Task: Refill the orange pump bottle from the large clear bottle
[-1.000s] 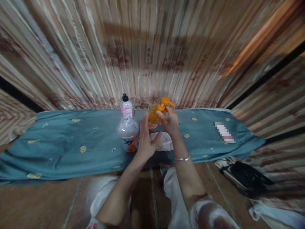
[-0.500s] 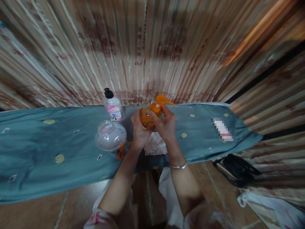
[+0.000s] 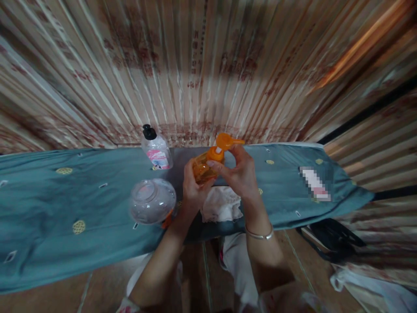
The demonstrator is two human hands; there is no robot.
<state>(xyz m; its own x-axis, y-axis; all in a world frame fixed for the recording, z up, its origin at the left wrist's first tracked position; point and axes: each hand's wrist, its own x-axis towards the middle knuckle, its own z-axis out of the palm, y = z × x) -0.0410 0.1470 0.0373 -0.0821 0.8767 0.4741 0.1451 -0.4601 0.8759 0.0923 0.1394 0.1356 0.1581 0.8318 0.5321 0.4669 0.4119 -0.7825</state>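
Note:
My left hand (image 3: 192, 187) is wrapped round the body of an orange pump bottle (image 3: 203, 167), held tilted above the table. My right hand (image 3: 239, 174) pinches the bottle's orange pump head (image 3: 224, 142) at the collar, fingers closed on it. A crumpled white cloth (image 3: 221, 204) lies on the table right under both hands. A silver bangle sits on my right wrist.
A teal embroidered cloth (image 3: 81, 195) covers the long table. A clear bottle with a black cap and pink label (image 3: 156, 148) stands at the back. A large clear jug (image 3: 151, 202) stands left of my hands. A black bag (image 3: 335, 239) lies on the floor at right.
My left hand closed round the orange bottle and lifted it off the table. The view shifted, so the clear jug and black-capped bottle now sit further left.

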